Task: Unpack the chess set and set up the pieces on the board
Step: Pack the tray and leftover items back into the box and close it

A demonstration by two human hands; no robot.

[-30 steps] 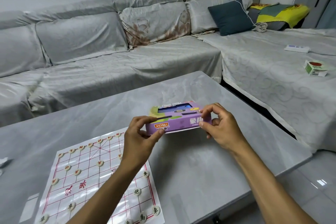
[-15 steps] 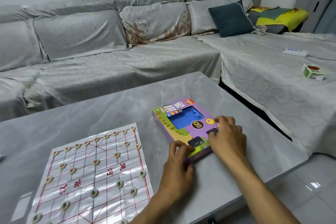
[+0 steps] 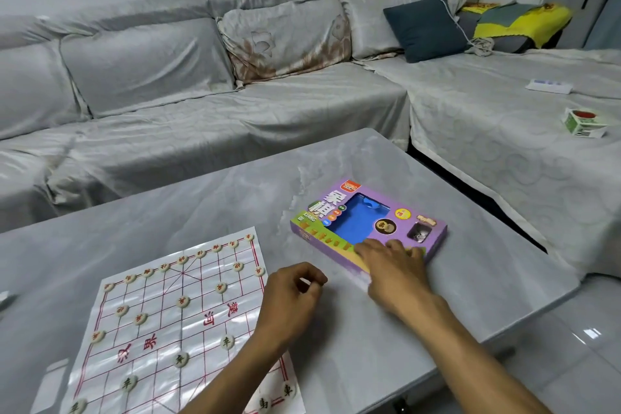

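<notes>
A purple chess set box (image 3: 369, 225) with a blue window lies flat on the grey table (image 3: 201, 205), right of centre. My right hand (image 3: 396, 265) rests on the box's near edge with its fingers stretched out. My left hand (image 3: 292, 292) hovers just left of the box, loosely curled and holding nothing. A glossy white paper board (image 3: 174, 329) with red lines lies at the lower left. Several round cream pieces (image 3: 183, 302) with red characters stand on its grid points.
A grey covered sofa (image 3: 201, 84) wraps round the far and right sides of the table. A dark cushion (image 3: 425, 27), a small green and white box (image 3: 583, 121) and a white remote (image 3: 549, 86) lie on it. The table's right edge borders shiny floor tiles (image 3: 571, 346).
The box went from held up in both hands to lying flat on the table. My left hand has let go and drawn back left; my right hand still touches the box.
</notes>
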